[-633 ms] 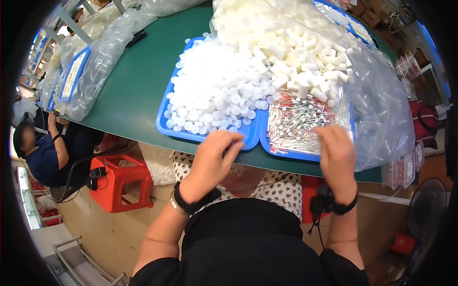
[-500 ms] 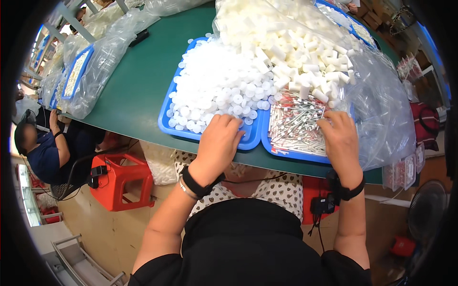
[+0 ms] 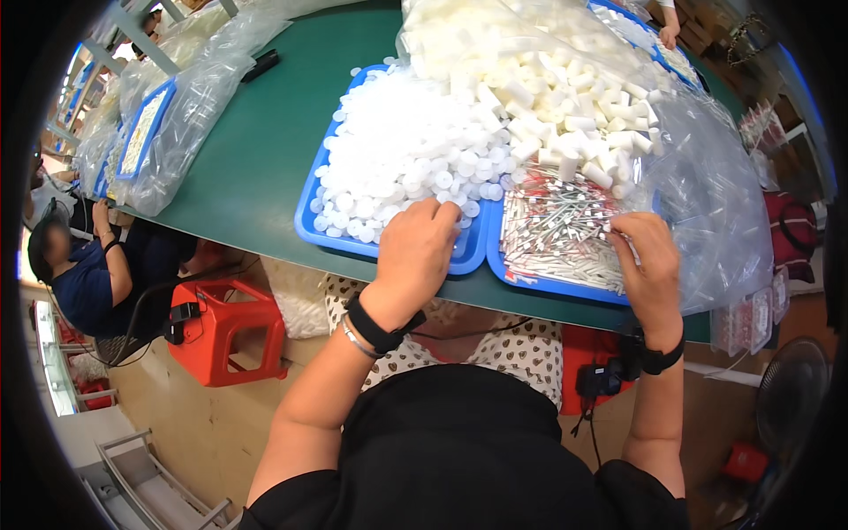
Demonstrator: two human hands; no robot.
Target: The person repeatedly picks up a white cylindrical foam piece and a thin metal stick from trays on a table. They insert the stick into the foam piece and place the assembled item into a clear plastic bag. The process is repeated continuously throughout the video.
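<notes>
My left hand (image 3: 419,247) is over the near right part of a blue tray (image 3: 305,221) heaped with small round white plastic discs (image 3: 389,159). Its fingers curl down at the edge of the heap, and whatever they hold is hidden. At the right side of a second blue tray (image 3: 565,291) is my right hand (image 3: 652,265), thumb and forefinger drawn together in a pinch. Anything between those fingertips is too small to make out. Thin sticks with white and red parts (image 3: 561,230) fill this tray. Behind them spill cream-coloured foam cylinders (image 3: 579,128).
Clear plastic bagging (image 3: 707,203) lies right of the trays on the green table (image 3: 256,168). A black object (image 3: 261,65) rests farther left. A co-worker (image 3: 84,274) sits at the left beside a red stool (image 3: 225,331). Another person's hand (image 3: 670,34) shows at the far right.
My right hand has shifted slightly right and toward me, away from the middle of the sticks. My left hand has turned slightly, its fingers curling more. The far person's hand has come further into view.
</notes>
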